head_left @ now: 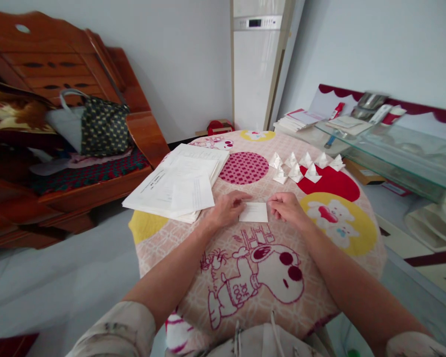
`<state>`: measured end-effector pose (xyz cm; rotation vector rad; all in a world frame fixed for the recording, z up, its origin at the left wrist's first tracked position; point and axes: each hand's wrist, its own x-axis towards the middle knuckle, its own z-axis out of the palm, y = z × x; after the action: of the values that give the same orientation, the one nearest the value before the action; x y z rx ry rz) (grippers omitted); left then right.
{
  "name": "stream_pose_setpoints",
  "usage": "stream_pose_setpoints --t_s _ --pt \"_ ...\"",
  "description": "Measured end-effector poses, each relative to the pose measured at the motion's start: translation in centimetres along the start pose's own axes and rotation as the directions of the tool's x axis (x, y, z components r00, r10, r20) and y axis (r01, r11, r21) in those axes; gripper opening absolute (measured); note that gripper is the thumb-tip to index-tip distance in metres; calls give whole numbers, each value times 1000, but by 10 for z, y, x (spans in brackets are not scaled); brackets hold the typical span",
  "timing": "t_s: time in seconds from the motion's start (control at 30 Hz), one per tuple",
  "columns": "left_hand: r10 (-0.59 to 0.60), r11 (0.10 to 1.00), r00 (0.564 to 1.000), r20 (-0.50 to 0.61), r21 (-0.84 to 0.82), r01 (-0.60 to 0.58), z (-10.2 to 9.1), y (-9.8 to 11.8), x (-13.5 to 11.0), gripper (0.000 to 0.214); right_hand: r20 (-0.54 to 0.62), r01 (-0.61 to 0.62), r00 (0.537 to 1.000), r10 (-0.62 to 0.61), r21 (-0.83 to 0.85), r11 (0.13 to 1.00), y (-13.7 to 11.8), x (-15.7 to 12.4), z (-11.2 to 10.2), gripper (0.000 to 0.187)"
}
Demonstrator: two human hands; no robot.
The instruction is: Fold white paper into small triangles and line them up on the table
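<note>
A small white sheet of folded paper [253, 213] lies flat on the cloth-covered round table between my hands. My left hand [228, 207] grips its upper left edge, fingers bent over the corner. At the right edge, my right hand [287, 207] is closed, thumb and index finger pinched at the paper's side. Beyond the right hand stand several folded paper pyramids [295, 172] in two rows. To the left lies a stack of printed paper sheets [159, 186], with a smaller loose sheet [193, 193] on top.
The tablecloth [226, 292] has cartoon patterns. A glass-topped table [405, 148] on the right bears papers, a metal container and a red-and-white cup. On the left is a wooden bench [141, 134] with a dotted bag [104, 126]. An air conditioner [254, 74] stands at the back.
</note>
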<state>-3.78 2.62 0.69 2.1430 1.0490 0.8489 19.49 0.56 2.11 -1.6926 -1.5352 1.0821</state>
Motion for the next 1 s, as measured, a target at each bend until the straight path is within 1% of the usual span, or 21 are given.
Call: stream_pose_setpoints --t_s 0.07,0.13,0.2,0.27,0.33,0.4,0.47,0.53,0.63,0.73,0.8,0.83,0.9,1.0 --pt "27 991 995 98 129 -39 5 9 3 44 25 19 1000 -17 -63 998 1 3 -1 17" --pt "27 971 988 151 231 -62 10 16 6 54 46 44 998 -40 -93 995 1 3 0 21" --pt "16 960 984 178 273 -65 12 19 9 59 55 63 997 -59 -84 994 3 3 0 27" --pt "-6 963 982 190 267 -46 10 21 10 63 54 73 996 -69 -61 995 4 2 -1 32" --pt "-41 972 981 189 236 -5 6 21 9 67 58 84 995 -82 -36 996 4 -1 -3 35" --pt "-84 982 982 172 183 52 0 21 8 65 94 103 990 -102 -7 995 3 -4 -5 35" --pt "-124 988 981 146 107 109 -4 20 6 57 147 130 980 -133 32 991 0 -8 -6 30" --pt "-163 986 979 120 9 164 -6 18 4 44 187 154 969 -162 59 986 -1 -11 -3 26" --pt "-220 955 968 124 -177 240 -7 16 1 29 188 195 960 -207 83 977 -1 -13 3 21" --pt "-240 887 955 172 -362 288 -6 16 -2 27 174 212 957 -230 115 970 -1 -13 8 26" --pt "-231 852 953 197 -432 296 -6 17 -3 30 183 199 957 -224 147 969 -1 -13 9 29" --pt "-221 849 954 201 -442 290 -7 18 -4 31 191 190 957 -220 164 968 -1 -13 9 29" --pt "-190 872 964 184 -421 252 -7 20 -3 33 203 188 953 -225 184 965 -3 -14 9 31" --pt "-122 925 985 119 -347 157 -6 26 -1 30 231 210 941 -247 174 962 -8 -16 10 33"
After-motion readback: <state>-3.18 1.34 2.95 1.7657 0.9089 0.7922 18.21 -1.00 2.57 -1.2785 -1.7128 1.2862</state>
